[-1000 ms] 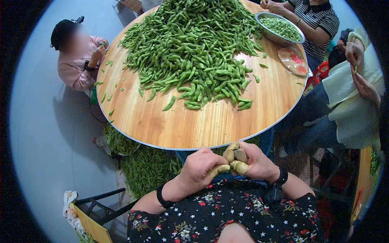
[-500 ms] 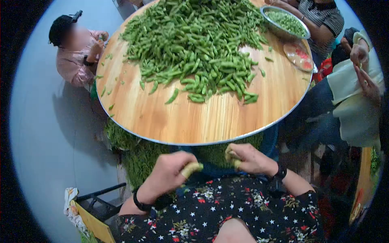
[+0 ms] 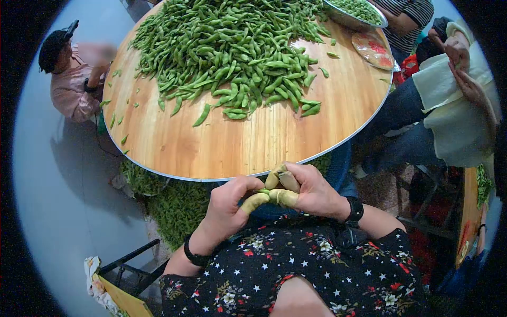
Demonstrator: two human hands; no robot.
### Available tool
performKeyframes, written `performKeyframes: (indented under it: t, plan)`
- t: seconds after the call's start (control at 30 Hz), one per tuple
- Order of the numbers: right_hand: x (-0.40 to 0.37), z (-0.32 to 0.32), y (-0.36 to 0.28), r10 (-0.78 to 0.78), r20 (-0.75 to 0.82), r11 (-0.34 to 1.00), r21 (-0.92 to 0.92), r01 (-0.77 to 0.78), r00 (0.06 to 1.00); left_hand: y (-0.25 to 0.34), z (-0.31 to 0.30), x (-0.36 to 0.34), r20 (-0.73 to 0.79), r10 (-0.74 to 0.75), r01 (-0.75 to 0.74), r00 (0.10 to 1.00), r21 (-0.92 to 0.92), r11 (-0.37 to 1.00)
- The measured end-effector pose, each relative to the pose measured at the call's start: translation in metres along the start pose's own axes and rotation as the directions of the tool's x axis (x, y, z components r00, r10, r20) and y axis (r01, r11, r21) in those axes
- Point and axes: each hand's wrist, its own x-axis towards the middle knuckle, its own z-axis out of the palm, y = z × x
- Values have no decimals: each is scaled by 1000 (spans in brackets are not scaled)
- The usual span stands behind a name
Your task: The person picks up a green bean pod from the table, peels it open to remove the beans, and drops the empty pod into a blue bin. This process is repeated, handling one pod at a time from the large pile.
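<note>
Pod pinched between both hands below the desk edge

Pod first: a small green bean pod point(image 3: 262, 191) sat between the person's fingertips, just under the near rim of the round wooden desk point(image 3: 237, 150) and above the lap. Only a sliver of it showed. The left hand point(image 3: 227, 208) was closed on it from one side and the right hand point(image 3: 312, 193) from the other, the two hands touching. Several fingertips wore yellowish covers point(image 3: 256, 201). A black band point(image 3: 195, 258) circled the left wrist, and another black band point(image 3: 355, 210) circled the right.

On the desk, well apart from the hands, lay a large heap of green pods point(image 3: 237, 47), with loose ones scattered along its near and left sides. A metal bowl point(image 3: 353, 16) of shelled beans stood at the far right rim, with a red-patterned plate point(image 3: 376, 50) just beside it.

More pods lay piled on the floor point(image 3: 179, 208) under the desk's near-left edge. A person in pink point(image 3: 68, 92) sat at the left side of the desk. At the right sat another person with a pale cloth point(image 3: 454, 111) over the knees, hands raised near the chest. A third person, in a striped top point(image 3: 409, 18), sat behind the bowl. A dark chair frame point(image 3: 129, 269) stood at the lower left.
</note>
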Motion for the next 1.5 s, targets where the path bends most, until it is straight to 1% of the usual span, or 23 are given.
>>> performKeyframes:
  t: [0.07, 0.2, 0.3, 0.43, 0.53, 0.6, 0.67, 0.7, 0.73, 0.77, 0.8, 0.83, 0.87, 0.93, 0.97, 1.0, 1.1, 1.17, 1.3, 1.4, 1.43, 1.47, 1.5]
  plan:
    - [3, 1, 3, -49, 19, 991, -124, 51, 999, 2, -3, 0, 34, 59, -62, 998, 80, 995]
    - [10, 8, -5, -53, 26, 994, -93, 55, 998, -1, -8, -3, 5, 145, -143, 989, 177, 974]
    - [15, 8, -18, 307, 193, 904, 246, -349, 932, -7, -12, -7, 17, 255, -254, 967, 185, 949]
    - [16, 15, -18, 404, 317, 769, 391, -506, 858, -7, -18, -14, 78, 239, -246, 968, 94, 965]
    - [16, 19, -6, 366, 310, 869, 222, -441, 877, -8, -17, -24, 125, 217, -230, 968, 104, 968]
    - [15, 22, -8, 339, 327, 875, 236, -423, 882, -7, -14, -31, 101, 242, -255, 965, 142, 956]
    - [15, 20, -16, 429, 370, 829, 200, -522, 824, -5, -9, -34, 65, 255, -261, 965, 123, 957]
    - [13, 22, -19, 424, 340, 857, 148, -493, 839, -3, -9, -37, 71, 223, -231, 972, 144, 962]
    - [11, 22, -14, 300, 330, 940, 55, -336, 895, 0, -10, -38, 75, 192, -202, 979, 167, 965]
    - [9, 19, -5, 258, 321, 965, -52, -256, 911, 8, -15, -39, 81, 172, -188, 982, 260, 947]
    - [7, 13, 1, 217, 317, 972, -157, -174, 923, 17, -25, -42, 158, 45, -105, 986, 397, 912]
    - [5, 4, 3, 155, 323, 952, -301, -54, 934, 19, -39, -49, 201, -123, -2, 972, 530, 848]
    - [3, -5, 13, 143, 323, 951, -306, -40, 936, 19, -52, -53, 216, -292, 84, 932, 655, 751]
    - [-5, -20, 38, -105, 245, 766, -598, 235, 964, 26, -73, -38, 157, -307, 110, 939, 707, 699]
    - [-10, -25, 40, -101, 207, 729, -650, 213, 973, 22, -80, -25, 117, -170, 44, 979, 686, 727]
    - [-10, -28, 35, -109, 207, 726, -652, 221, 972, 25, -84, -5, 69, -213, 88, 975, 759, 645]
    - [-19, -33, 7, 192, 97, 874, -469, -126, 977, -21, -98, 71, -91, 192, -37, 977, 816, 577]
    - [-23, -41, 1, 217, 110, 908, -388, -159, 970, -56, -113, 121, -146, 290, -29, 946, 851, 525]
    - [-31, -51, -21, 245, 101, 963, -142, -230, 964, -95, -125, 151, -106, 129, 31, 986, 875, 482]
    - [-25, -58, -21, 244, 24, 940, -253, -230, 970, -92, -119, 149, -69, 173, -21, 982, 882, 471]
    - [-23, -57, -17, 121, 5, 966, -231, -117, 993, -77, -112, 143, -101, 222, -9, 970, 895, 446]
    - [-19, -57, -14, 119, 0, 967, -225, -116, 993, -59, -103, 137, -130, 272, 3, 953, 907, 421]
    - [-15, -57, -12, 35, 49, 981, -192, -24, 998, -38, -90, 129, -156, 209, 27, 965, 857, 514]
